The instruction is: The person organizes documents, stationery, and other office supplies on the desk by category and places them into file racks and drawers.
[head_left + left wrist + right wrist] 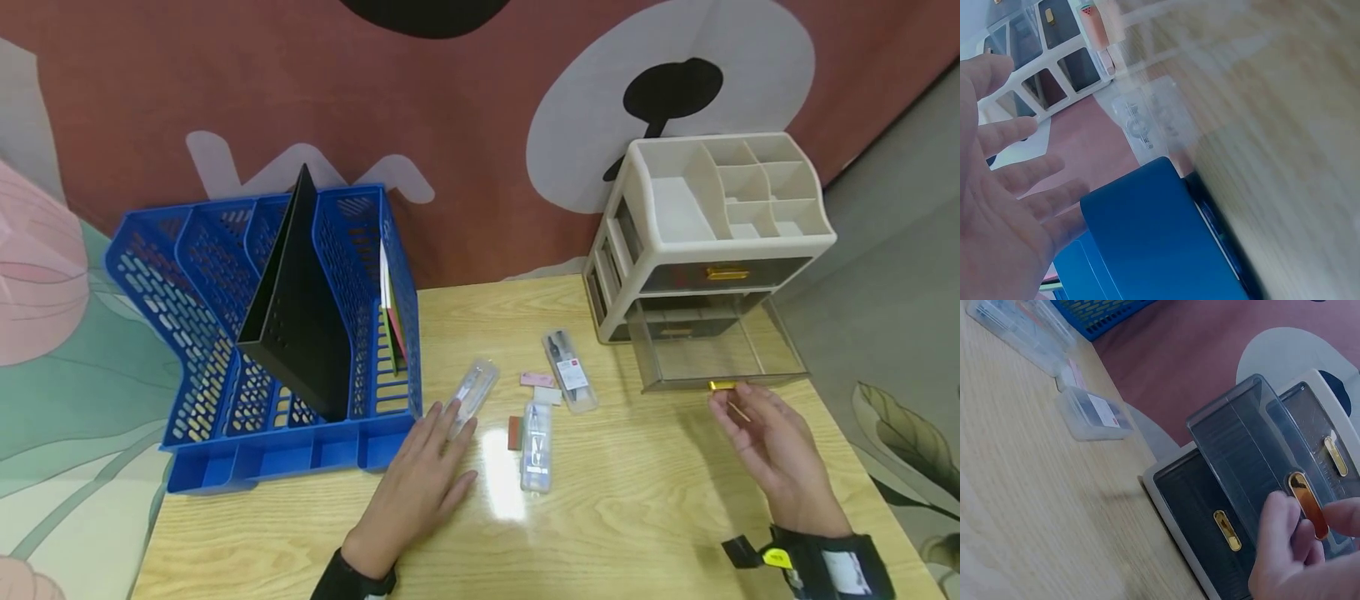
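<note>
My right hand (776,458) is at the gold handle (722,385) of a pulled-out clear drawer (675,371), its thumb and curled fingers on either side of the handle (1308,505). That drawer belongs to a white desktop organizer (652,225) with small top compartments. With fingers extended, my left hand (420,483) lies over the table beside a blue file rack (285,450). Its fingertips are at the near end of a clear plastic case (477,387), partly covering it. In the left wrist view, the left palm (997,244) holds nothing.
Right of the left hand lie two more clear cases (536,454) (572,375), a pink eraser-like block (537,379), a white block (547,396) and a brown block (514,433). A black folder (300,333) leans in the rack. A patterned cloth (480,167) hangs behind the wooden table (622,508).
</note>
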`<move>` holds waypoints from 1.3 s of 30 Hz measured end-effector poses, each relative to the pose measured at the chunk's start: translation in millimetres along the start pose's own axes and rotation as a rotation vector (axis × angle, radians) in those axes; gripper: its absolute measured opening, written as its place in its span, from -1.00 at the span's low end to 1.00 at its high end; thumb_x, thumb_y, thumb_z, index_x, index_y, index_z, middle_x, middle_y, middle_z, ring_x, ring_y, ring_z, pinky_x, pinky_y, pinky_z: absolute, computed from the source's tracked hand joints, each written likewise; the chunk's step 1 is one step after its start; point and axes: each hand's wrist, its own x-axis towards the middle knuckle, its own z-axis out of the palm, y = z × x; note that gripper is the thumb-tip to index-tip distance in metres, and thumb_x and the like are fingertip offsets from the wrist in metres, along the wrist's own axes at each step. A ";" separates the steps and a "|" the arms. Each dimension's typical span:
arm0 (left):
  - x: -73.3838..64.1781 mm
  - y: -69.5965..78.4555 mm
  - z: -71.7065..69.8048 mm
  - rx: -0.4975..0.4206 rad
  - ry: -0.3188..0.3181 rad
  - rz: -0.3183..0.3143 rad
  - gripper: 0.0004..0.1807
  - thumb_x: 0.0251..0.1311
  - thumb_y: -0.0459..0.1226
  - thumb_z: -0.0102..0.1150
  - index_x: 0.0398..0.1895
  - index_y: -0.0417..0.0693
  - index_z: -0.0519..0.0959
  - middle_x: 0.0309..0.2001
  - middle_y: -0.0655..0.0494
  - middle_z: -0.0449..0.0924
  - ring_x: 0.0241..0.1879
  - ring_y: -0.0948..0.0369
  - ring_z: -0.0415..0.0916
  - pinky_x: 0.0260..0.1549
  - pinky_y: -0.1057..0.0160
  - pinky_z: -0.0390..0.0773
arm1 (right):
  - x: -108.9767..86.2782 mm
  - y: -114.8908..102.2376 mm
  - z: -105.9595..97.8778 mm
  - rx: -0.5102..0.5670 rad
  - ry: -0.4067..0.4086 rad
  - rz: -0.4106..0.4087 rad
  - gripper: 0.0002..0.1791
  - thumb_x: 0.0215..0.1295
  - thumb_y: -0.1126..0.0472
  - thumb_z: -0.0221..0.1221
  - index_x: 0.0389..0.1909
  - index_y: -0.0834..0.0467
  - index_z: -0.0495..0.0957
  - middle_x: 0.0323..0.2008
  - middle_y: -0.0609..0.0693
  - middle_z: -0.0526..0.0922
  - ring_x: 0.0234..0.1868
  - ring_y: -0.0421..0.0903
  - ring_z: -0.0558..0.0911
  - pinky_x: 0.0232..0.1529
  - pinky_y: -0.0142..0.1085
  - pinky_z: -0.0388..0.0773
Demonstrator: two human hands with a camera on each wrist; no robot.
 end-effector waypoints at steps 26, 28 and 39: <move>16.4 4.5 3.4 -0.003 0.036 0.000 -0.29 0.30 0.07 0.03 0.45 -0.03 0.25 0.50 -0.16 0.10 0.48 -0.09 -0.06 0.38 -0.12 0.19 | 10.6 81.0 82.8 -0.841 -0.512 -0.856 -0.75 0.02 0.83 -0.05 -0.21 0.79 0.35 -0.15 0.40 0.57 -0.15 -0.01 0.68 -0.20 -0.42 0.69; 18.3 5.3 5.7 -0.007 0.050 -0.005 -0.27 0.29 0.07 0.04 0.45 -0.05 0.25 0.49 -0.19 0.12 0.46 -0.13 0.00 0.36 -0.13 0.21 | 16.1 90.3 83.5 -1.003 -0.495 -0.835 -0.68 -0.05 0.82 0.02 -0.19 0.68 0.45 -0.11 0.39 0.56 -0.09 -0.04 0.65 -0.17 -0.45 0.68; 20.6 8.5 15.7 -0.054 0.090 -0.085 -0.13 0.24 0.04 0.12 0.50 -0.18 0.09 0.48 -0.25 0.10 0.43 -0.16 0.06 0.30 -0.18 0.31 | 43.7 146.9 87.8 -1.840 -0.781 -0.667 -0.56 0.11 0.17 0.31 0.06 0.12 0.58 0.27 0.10 0.47 0.28 0.06 0.42 0.22 0.03 0.48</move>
